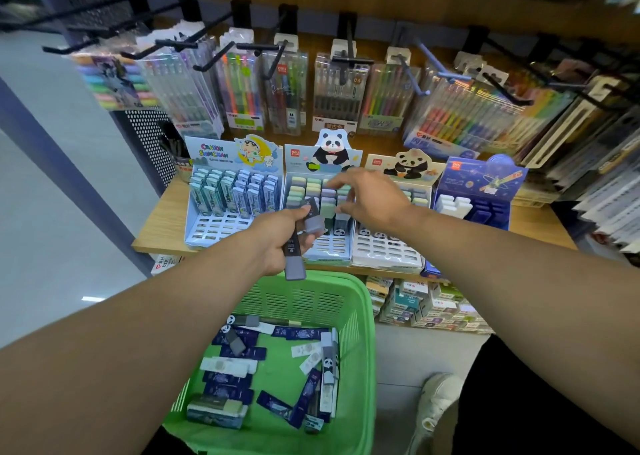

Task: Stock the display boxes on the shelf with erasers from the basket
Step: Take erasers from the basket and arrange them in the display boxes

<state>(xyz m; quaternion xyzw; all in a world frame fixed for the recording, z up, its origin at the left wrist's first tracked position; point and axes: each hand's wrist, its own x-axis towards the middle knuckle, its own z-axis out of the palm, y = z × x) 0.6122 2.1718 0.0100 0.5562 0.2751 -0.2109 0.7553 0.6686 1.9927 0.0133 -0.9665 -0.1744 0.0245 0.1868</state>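
Observation:
A green basket [363, 333] below the shelf holds several loose erasers [239, 368], some dark blue, some white, some grey. My left hand [280, 240] grips a couple of grey erasers [294, 247] above the basket's far rim. My right hand [367, 195] hovers with relaxed fingers over the middle panda display box [322, 247], which is partly filled with pastel erasers. To its left stands a light blue cartoon box [197, 226], to its right a white panda box [388, 257] and a dark blue space box [485, 209].
The wooden shelf [162, 226] carries the four display boxes. Pen packs [242, 91] hang from black hooks above them. More stationery boxes [426, 309] sit on a lower shelf. A shoe [436, 406] stands on the floor right of the basket.

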